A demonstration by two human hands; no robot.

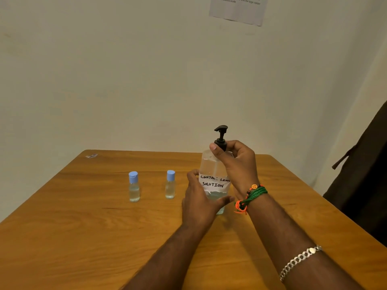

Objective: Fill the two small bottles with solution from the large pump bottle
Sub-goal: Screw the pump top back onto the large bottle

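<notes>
The large clear pump bottle [212, 164] with a black pump head and a white handwritten label stands on the wooden table [104, 227], right of centre. My left hand [199, 199] wraps around its lower body. My right hand [236, 162] grips the black collar under the pump head. Two small clear bottles stand upright to the left, both with blue caps on and clear liquid inside: one small bottle [134, 187] farther left, the other small bottle [170, 185] close to my left hand.
A small scrap or sticker [91, 156] lies at the table's far left corner. The table backs onto a pale wall with a printed sheet [237, 8] taped high up. A dark cloth or garment [364, 174] hangs at the right edge.
</notes>
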